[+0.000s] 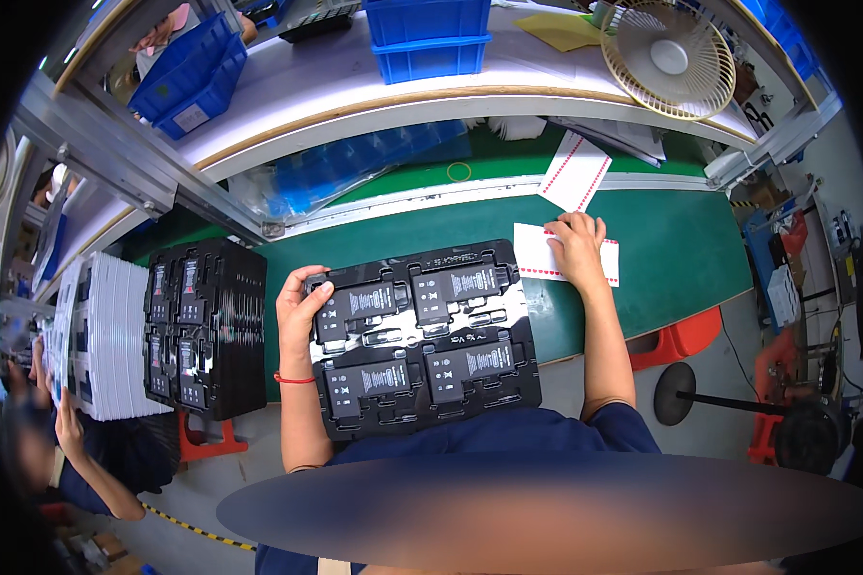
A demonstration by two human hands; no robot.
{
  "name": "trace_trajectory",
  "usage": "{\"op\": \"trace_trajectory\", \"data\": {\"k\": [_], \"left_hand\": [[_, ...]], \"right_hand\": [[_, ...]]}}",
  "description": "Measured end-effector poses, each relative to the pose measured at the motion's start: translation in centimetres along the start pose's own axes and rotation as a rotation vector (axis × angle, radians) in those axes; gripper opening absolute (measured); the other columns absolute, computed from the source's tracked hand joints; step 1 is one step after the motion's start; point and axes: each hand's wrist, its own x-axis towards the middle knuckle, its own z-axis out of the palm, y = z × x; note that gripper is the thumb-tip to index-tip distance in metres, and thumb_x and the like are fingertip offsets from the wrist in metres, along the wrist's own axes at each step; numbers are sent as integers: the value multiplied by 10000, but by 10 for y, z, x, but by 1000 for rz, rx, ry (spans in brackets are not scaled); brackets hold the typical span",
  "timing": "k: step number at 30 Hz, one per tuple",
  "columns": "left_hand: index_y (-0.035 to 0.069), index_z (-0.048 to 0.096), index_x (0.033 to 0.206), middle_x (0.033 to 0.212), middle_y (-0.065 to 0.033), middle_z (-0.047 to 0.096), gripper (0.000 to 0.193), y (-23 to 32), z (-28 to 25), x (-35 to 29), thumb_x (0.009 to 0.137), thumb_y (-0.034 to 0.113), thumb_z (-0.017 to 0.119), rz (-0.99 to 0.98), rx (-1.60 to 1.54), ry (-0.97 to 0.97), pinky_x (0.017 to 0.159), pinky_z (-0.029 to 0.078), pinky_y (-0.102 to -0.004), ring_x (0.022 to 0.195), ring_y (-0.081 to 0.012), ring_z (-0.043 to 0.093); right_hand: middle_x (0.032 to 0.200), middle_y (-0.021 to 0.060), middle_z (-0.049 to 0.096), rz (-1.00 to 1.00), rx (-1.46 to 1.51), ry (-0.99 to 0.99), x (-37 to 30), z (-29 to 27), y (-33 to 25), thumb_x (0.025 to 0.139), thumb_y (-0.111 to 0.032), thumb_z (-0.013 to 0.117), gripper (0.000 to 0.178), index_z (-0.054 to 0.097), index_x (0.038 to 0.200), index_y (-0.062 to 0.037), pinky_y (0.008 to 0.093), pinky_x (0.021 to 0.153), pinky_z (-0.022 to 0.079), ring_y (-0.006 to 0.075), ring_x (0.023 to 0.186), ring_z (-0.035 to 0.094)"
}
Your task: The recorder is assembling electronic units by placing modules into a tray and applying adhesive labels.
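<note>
A black plastic tray (422, 324) lies tilted in front of me, with several flat black batteries (472, 362) in its recesses. My left hand (304, 305) grips its upper left edge, thumb on top. To the right, my right hand (577, 251) is over a white label sheet (535, 251) with red marks along its edges. The bent fingers and thumb are closed at its upper part; anything small between the fingertips is hidden. Just beyond the hand lies a second white sheet (575, 171) with red-marked borders.
To the left stand a stack of black battery trays (235, 331) and a stack of white trays (115, 335), with another person's hand (68, 428) beside it. Blue bins (430, 56) and a fan (668, 57) sit on the shelf above the green bench (686, 230). A red stool (681, 337) stands at right.
</note>
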Motion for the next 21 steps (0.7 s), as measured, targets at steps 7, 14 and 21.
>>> {"op": "trace_trajectory", "data": {"k": [7, 14, 21], "left_hand": [[35, 675, 1108, 1199, -128, 633, 386, 33, 2, -24, 744, 86, 794, 419, 590, 56, 1000, 441, -392, 1131, -267, 584], [51, 679, 1164, 1392, -164, 530, 487, 75, 10, -40, 698, 120, 803, 573, 984, -342, 1109, 335, -492, 1352, -403, 419], [53, 678, 1173, 1395, -166, 531, 464, 68, 5, -38, 718, 81, 767, 523, 928, -414, 1122, 316, -499, 1378, -411, 396]], "right_hand": [[1071, 74, 602, -65, 17, -6, 7, -4, -5, 724, -54, 763, 275, 733, 991, -118, 443, 967, 370, 276, 1074, 531], [1034, 102, 638, 31, 37, -143, 16, -10, -6, 744, -50, 750, 283, 731, 1022, -97, 403, 948, 405, 300, 1063, 558], [1041, 95, 641, 35, 25, -276, 27, -18, -7, 760, -86, 739, 196, 707, 953, -98, 415, 960, 394, 302, 1064, 558]]}}
